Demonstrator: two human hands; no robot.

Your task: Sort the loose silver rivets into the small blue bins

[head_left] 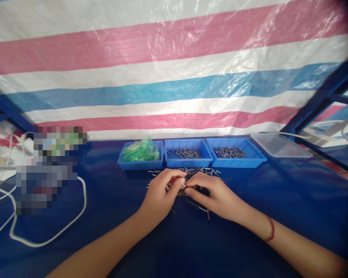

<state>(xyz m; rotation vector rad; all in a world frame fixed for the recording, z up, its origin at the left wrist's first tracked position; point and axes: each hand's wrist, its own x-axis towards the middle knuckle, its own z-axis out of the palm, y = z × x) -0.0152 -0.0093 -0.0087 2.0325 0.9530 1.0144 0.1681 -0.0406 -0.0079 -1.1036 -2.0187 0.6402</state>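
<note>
My left hand [161,193] and my right hand [216,193] meet fingertip to fingertip at the middle of the table. The left thumb and index finger pinch together, with a small pale spot between the fingertips that is too small to name. My right thumb and fingers also close in a pinch right beside it, and what they hold is hidden. Beneath and behind both hands lies a loose pile of thin metal pins [201,170], partly covered by the fingers. A few stray pins [208,214] lie nearer to me, below the right hand.
Three blue bins stand in a row behind the pile: one with green plastic packets [140,150], two with metal pins [188,153] [229,152]. A clear plastic lid [281,145] lies at right. A white cable [85,193] loops across the left, near blurred-out items. A striped sheet [174,88] hangs behind.
</note>
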